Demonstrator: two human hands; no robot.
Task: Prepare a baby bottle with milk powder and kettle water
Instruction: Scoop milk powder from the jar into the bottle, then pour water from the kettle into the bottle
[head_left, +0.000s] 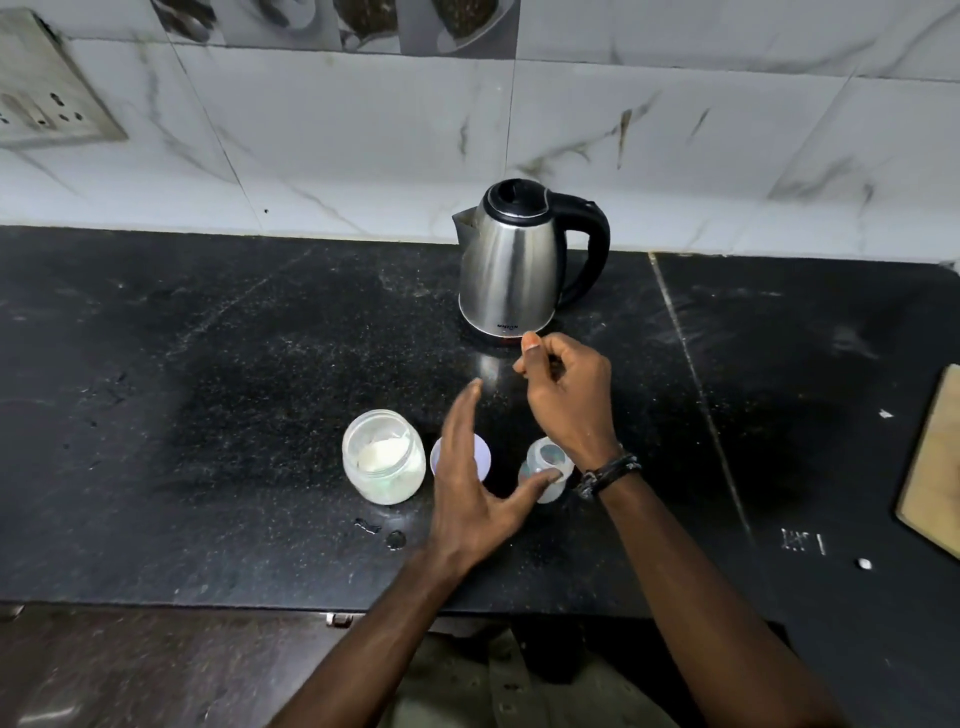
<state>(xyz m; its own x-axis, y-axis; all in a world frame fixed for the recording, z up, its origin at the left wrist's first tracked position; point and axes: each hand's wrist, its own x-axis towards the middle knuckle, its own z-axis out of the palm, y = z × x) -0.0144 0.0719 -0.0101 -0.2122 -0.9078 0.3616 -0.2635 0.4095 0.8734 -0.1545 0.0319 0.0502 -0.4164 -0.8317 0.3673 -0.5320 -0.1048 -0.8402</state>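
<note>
**Ana:** Head view, largest first: the black bench (208, 364) runs the whole width; the steel kettle (511, 265) stands upright at its far middle, lid down, handle to the right; the open jar of milk powder (384, 457) sits near, left of centre, with white powder in its bottom; just right of it lies a white lid (483, 457), partly hidden; right again stands the small clear baby bottle (548, 470), open at the top.

**Ben:** And the hands?

**Ana:** The left hand (467, 483) is spread flat and wide over the lid, holding nothing, its thumb (540, 480) lying across the front of the bottle, apparently touching it; the right hand (566, 395) hovers between bottle and kettle, fingers curled loosely with thumb and forefinger pinched; whether something small sits in that pinch I cannot tell.

**Ben:** Which step, then?

**Ana:** I would judge it the changeover from powder to water; jar and bottle are both open and the kettle untouched; whether powder is already in the bottle I cannot make out.

**Ben:** Next move?

**Ana:** Probably the right hand going far and right to the kettle handle, while the left closes round the bottle to steady it; the mouth is narrow, so the pour wants a slow tilt, spout close above it.
</note>
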